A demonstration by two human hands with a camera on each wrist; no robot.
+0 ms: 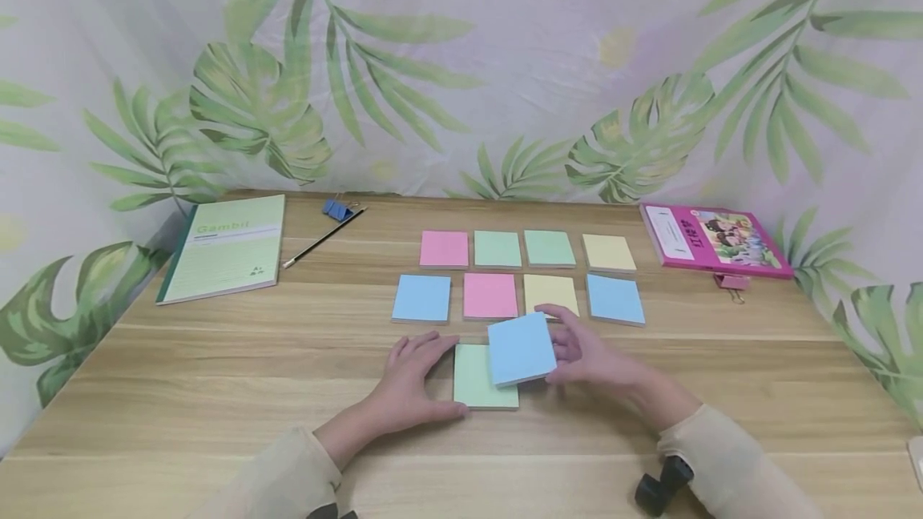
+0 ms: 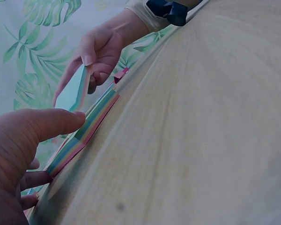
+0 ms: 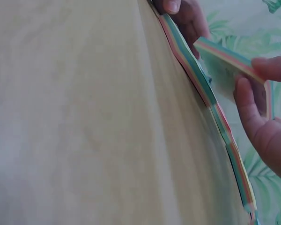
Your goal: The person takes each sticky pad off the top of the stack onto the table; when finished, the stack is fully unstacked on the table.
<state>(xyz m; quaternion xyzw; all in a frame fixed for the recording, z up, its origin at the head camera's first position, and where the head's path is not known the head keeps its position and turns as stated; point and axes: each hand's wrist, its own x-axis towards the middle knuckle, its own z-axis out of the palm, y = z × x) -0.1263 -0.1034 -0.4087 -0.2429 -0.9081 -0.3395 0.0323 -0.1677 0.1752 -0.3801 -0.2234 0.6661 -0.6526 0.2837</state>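
A blue-topped sticky note pad (image 1: 522,348) is tilted above a green-topped pad (image 1: 472,379) near the table's middle and overlaps its right part. My right hand (image 1: 587,355) grips the blue pad by its right side, thumb on the near edge and a finger at the far one. In the right wrist view the raised pad (image 3: 225,58) shows coloured layers along its edge. My left hand (image 1: 411,383) holds the green pad at its left side, thumb at the near corner and index finger at the far corner.
Behind the hands lie two rows of pads, including a pink pad (image 1: 444,249) and a yellow pad (image 1: 609,252). A notebook (image 1: 231,251), a pencil (image 1: 324,239) and a blue binder clip (image 1: 337,210) lie left. A pink book (image 1: 714,240) and pink clip (image 1: 732,282) lie right.
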